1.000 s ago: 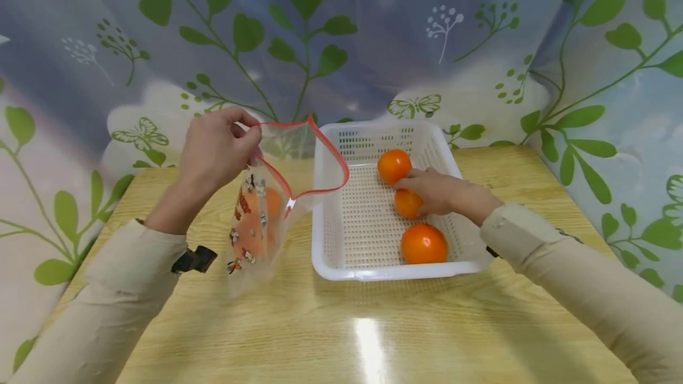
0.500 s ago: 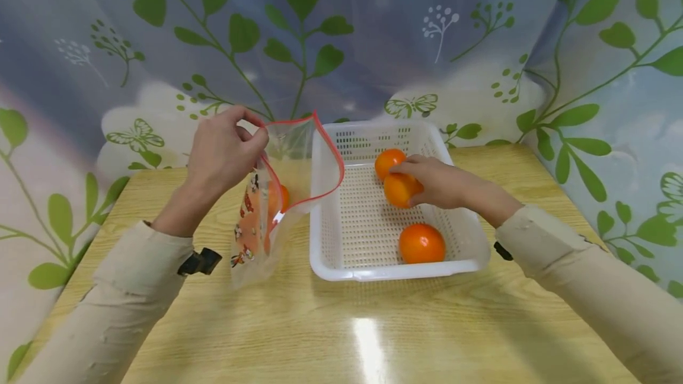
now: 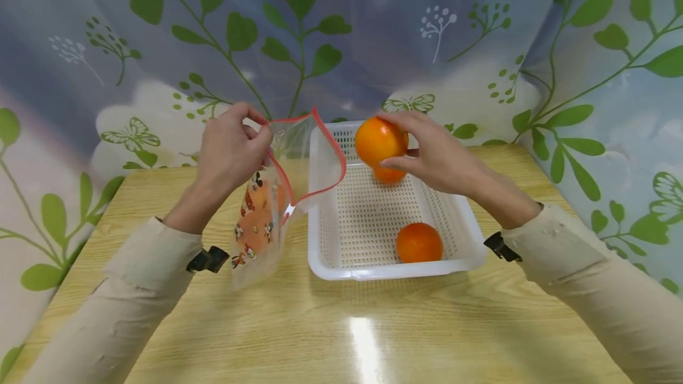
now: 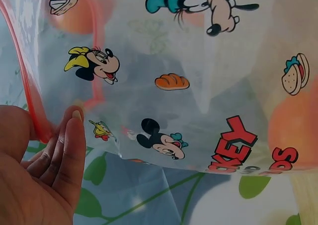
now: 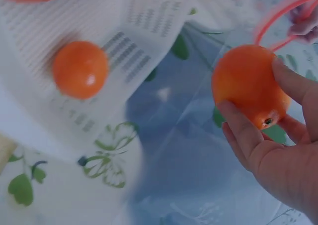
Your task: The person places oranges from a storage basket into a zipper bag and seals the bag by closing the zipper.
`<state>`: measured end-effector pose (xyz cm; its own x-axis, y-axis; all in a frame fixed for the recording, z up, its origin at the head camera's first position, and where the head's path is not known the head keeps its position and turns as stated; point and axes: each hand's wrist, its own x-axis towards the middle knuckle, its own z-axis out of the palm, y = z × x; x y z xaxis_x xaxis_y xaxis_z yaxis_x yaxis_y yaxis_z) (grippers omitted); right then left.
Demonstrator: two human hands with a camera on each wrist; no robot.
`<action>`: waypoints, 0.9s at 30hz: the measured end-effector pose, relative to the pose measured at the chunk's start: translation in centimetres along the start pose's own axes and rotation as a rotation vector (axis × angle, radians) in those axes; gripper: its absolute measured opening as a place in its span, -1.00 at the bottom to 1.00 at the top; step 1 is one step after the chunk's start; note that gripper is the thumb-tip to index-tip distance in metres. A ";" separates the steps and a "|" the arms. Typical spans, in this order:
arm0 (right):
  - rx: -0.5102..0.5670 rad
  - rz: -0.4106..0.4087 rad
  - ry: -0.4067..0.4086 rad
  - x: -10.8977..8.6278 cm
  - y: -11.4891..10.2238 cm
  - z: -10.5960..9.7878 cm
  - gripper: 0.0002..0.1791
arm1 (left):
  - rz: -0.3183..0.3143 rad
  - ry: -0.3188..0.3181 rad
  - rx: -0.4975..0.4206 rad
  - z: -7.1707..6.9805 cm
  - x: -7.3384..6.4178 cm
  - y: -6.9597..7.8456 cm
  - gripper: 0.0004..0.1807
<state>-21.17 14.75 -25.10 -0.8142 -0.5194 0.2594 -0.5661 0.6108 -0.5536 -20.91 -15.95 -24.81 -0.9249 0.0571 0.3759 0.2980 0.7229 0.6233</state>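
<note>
At the back I see a leaf-printed cloth [image 3: 373, 34], then the wooden tabletop [image 3: 256, 336]. On it I have a white basket [image 3: 397, 271]; beside that, a clear printed bag [image 3: 283, 245] with its red-edged mouth open, orange fruit showing through. The left hand [image 3: 235, 147] pinches that mouth's edge between thumb and fingers. The right hand [image 3: 440, 153] has its fingers curved round an orange [image 3: 380, 141], spread to the fruit's width, clear of the basket floor. In the basket I see a front orange [image 3: 419, 243] and a rear orange [image 3: 389, 175], partly hidden. A white slider [image 3: 289, 210] sits on the red edge.
</note>
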 end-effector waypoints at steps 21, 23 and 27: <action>0.211 -0.056 -0.085 2.2 -5.5 3.7 -0.18 | -0.040 -0.031 0.031 1.6 0.4 0.7 -0.78; 0.188 -0.062 -0.098 2.2 -5.5 4.0 -0.18 | -0.048 -0.029 0.036 1.6 0.5 0.8 -0.78; 0.115 -0.078 -0.111 2.2 -5.5 4.2 -0.16 | -0.068 -0.044 0.032 1.8 0.4 1.0 -0.79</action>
<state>-19.33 7.73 -24.85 -0.7455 -0.6291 0.2202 -0.6035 0.4970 -0.6236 -21.46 -14.03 -25.25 -0.9524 0.0364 0.3025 0.2268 0.7478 0.6241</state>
